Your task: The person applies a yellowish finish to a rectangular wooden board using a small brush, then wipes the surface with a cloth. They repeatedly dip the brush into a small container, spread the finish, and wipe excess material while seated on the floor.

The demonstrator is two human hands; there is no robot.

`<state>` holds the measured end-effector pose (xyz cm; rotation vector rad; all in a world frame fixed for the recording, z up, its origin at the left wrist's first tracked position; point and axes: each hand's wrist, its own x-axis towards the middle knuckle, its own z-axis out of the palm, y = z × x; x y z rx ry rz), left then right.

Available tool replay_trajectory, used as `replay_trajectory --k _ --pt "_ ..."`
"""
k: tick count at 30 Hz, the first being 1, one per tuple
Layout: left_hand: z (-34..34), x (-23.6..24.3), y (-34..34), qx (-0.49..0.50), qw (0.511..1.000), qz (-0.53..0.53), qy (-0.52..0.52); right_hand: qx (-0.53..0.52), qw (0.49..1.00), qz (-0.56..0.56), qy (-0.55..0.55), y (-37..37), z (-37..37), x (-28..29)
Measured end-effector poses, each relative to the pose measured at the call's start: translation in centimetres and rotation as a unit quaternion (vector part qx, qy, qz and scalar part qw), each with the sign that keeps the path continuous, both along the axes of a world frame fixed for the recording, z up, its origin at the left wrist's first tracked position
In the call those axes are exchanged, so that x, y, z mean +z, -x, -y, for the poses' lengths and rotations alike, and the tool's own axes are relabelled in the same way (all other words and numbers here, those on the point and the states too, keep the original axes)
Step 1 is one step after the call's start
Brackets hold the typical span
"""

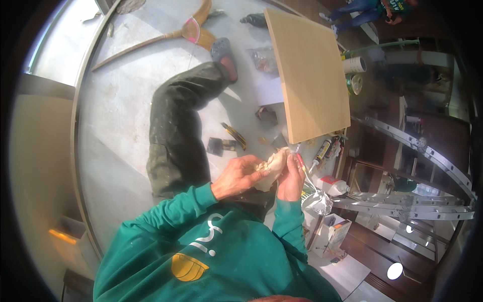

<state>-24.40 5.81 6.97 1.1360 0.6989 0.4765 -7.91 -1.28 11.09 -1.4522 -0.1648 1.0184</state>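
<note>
Both my hands are in front of my body, at either side of a crumpled, cream-coloured piece with a ragged, flaky edge; its material is unclear. My left hand pinches its left side between thumb and fingers. The other side is gripped by my right hand, thumb up. Just beyond the right fingers shows a slim red-and-white tool, and whether that hand touches it is unclear. A yellow-and-black box cutter lies on the floor ahead of the left hand, beside small dark flat pieces.
A large wooden panel stands ahead on the right. Near it are a sealant cartridge, a white bottle, crumpled foil and a white box. A ladder lies farther right. Beyond my foot lies a broom; another person is at upper right.
</note>
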Motion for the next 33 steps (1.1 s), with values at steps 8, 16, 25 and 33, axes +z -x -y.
replay_trajectory --k 8,16,25,33 --pt "-1.4 -0.7 0.8 0.152 0.967 0.046 -0.201 0.019 0.994 0.111 -0.005 2.7 1.1 -0.8" --pt "-0.8 -2.0 -0.8 0.088 0.988 0.087 0.096 0.056 0.994 0.097 0.005 3.1 -0.7 -1.3" --pt "-0.3 -3.9 -3.7 0.047 0.938 0.108 0.327 0.045 0.99 0.124 -0.049 3.1 -0.8 -4.0" --pt "-1.2 -3.9 -5.8 0.013 0.984 -0.114 -0.135 -0.244 0.969 -0.027 -0.026 -2.0 6.0 -8.8"
